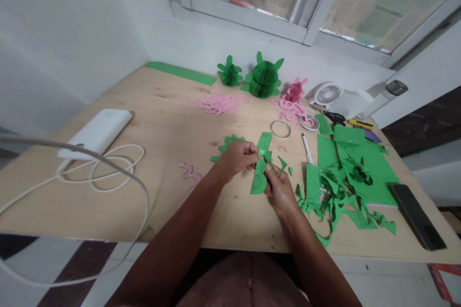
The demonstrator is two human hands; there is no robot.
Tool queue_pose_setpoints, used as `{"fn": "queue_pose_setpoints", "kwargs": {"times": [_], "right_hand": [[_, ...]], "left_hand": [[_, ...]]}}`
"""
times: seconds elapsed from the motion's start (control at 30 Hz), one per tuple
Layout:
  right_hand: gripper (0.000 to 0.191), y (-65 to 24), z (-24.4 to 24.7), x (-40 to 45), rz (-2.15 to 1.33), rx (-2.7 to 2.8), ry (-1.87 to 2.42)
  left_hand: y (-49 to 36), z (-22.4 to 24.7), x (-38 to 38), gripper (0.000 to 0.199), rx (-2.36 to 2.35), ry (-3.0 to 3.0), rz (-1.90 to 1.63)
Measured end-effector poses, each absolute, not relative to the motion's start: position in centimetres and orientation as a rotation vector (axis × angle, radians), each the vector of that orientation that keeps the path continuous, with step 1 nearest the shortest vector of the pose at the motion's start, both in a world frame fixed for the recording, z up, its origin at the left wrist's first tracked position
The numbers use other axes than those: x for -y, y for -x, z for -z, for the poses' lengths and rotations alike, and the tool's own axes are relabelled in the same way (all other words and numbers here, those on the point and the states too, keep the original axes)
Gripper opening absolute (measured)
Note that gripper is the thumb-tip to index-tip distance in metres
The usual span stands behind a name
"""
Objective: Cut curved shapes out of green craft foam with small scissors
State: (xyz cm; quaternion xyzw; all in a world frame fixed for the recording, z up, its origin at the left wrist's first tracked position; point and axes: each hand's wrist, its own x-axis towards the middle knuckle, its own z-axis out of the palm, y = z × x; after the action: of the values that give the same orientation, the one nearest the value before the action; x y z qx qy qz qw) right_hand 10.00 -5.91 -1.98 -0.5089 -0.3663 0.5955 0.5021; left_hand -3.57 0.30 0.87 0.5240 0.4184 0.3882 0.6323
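Observation:
Over the front middle of the table, my left hand (pixel 240 157) pinches a green paper strip (pixel 258 180) with curved outlines drawn on it. Against the strip's right side, my right hand (pixel 279 183) is closed around scissors, mostly hidden by the fingers; only a bit of dark blade shows at the paper. A green offcut (pixel 283 163) curls beside the right hand. Cut green paper pieces (pixel 226 146) with rounded edges lie just beyond my left wrist. Left of my forearm are a few pink curved pieces (pixel 190 172).
Green scraps (pixel 334 196) and sheets spread at right, near a phone (pixel 418 216) and a white pen (pixel 307 148). Paper figures (pixel 264 76) stand at the back, with pink cutouts (pixel 219 104) before them. A small fan (pixel 327 93) stands back right; a white power bank (pixel 97 132) with cable lies left.

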Motion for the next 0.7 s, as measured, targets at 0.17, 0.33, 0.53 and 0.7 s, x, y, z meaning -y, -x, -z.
{"fn": "queue_pose_setpoints", "kwargs": {"times": [0.17,0.33,0.53,0.7], "right_hand": [[0.042,-10.08,2.13,5.91,-1.467,0.882,1.211],[0.042,-10.05,1.96,5.93,-1.494,0.848,1.208],[0.042,-10.13,2.02,5.89,-1.519,0.843,1.203],[0.043,-10.14,2.05,5.96,-1.529,0.847,1.210]], "left_hand": [[3.67,-0.99,-0.31,0.013,-0.945,-1.205,-0.884],[3.71,-0.89,-0.33,0.014,-0.942,-1.215,-0.879],[3.87,-1.01,-0.32,0.012,-0.937,-1.211,-0.869],[3.99,-1.20,-0.32,0.010,-0.943,-1.223,-0.852]]}}
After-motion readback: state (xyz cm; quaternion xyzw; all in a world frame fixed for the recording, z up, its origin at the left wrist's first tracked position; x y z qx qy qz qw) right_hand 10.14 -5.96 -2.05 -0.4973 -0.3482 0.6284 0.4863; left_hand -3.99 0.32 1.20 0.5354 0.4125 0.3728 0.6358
